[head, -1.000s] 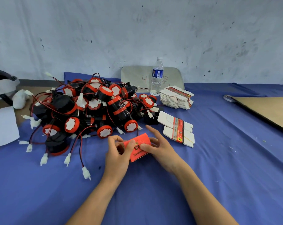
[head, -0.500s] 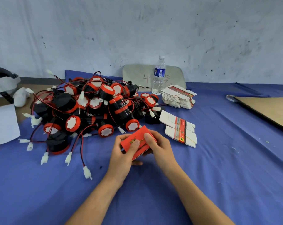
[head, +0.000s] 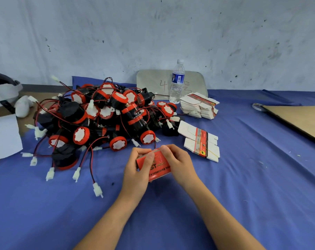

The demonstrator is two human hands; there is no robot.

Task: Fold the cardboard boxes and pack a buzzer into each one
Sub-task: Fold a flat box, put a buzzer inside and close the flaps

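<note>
You are holding a small red printed cardboard box [head: 159, 167] between both hands, just above the blue cloth-covered table [head: 243, 186] and near its front middle. Your left hand [head: 136, 170] is curling round the box's left end, with the thumb lying across the printed top face and the fingers wrapping over the far edge. Your right hand [head: 181, 162] is gripping the right end, its fingers bending over the far top edge. Both hands are closing firmly on the box, and they are hiding its end flaps.

A heap of round black-and-red buzzers with red and black wires and white plugs [head: 102, 120] is lying just beyond your left hand. Two banded bundles of flat white-and-red box blanks [head: 201, 141] are sitting just beside your right hand. A taller stack of the same blanks [head: 200, 107] is resting farther back, beside a clear plastic water bottle [head: 177, 82].
</note>
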